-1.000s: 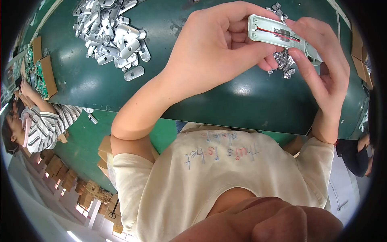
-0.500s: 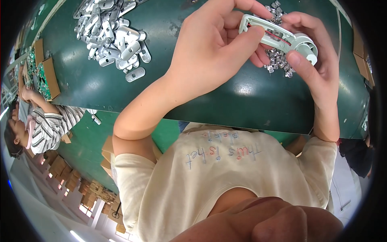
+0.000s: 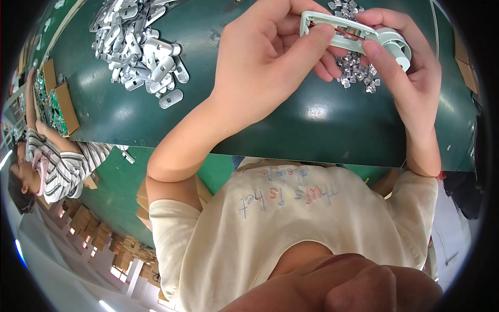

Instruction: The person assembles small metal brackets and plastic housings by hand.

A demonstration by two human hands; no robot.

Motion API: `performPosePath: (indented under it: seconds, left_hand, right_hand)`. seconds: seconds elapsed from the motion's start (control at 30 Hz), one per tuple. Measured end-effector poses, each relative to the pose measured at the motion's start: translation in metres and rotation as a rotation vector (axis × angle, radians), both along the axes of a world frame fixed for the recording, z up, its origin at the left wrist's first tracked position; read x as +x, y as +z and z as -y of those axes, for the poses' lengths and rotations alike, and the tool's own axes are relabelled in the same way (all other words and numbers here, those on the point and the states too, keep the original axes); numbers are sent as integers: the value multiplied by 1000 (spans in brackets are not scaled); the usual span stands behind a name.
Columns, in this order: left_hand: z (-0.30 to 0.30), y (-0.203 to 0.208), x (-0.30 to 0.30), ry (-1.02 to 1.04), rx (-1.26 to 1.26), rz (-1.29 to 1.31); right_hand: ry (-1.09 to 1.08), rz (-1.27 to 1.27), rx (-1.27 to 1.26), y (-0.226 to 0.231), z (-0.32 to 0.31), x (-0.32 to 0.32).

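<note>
I have the left hand (image 3: 260,65) slanting up and to the right, its elbow bent out wide. Its thumb presses over the left end of a pale green plastic case (image 3: 343,42), and its fingers curl behind, so it pinches that end. The right hand (image 3: 413,65) comes up almost straight from its elbow and bends in at the top. It holds the case by the round end, thumb on the near side, pointing finger curved around the far side. I can't quite tell if that fingertip touches.

The case is up above the dark green table (image 3: 322,122), its open side showing a thin red wire (image 3: 351,35). Small shiny metal bits (image 3: 356,73) lie behind it, and silver plates (image 3: 138,49) are heaped well off to the left.
</note>
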State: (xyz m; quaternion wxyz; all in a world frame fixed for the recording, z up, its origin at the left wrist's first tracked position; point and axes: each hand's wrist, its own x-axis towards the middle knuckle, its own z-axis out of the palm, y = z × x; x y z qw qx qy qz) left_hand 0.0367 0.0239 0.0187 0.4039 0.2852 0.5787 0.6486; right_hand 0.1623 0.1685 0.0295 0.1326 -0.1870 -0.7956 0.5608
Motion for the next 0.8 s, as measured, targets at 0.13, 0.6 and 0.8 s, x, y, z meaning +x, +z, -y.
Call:
performPosePath:
  seconds: [0.13,0.6,0.8]
  left_hand:
    - [0,0,3,2,-20,-27]
    - [-3,-3,2,32,-61,-119]
    - [12,-7,-14,151,-44,-44]
  right_hand:
    - [30,60,-70,0,-2,1]
    - [31,92,-55,-4,1,2]
    - [60,142,19,-4,5,-21]
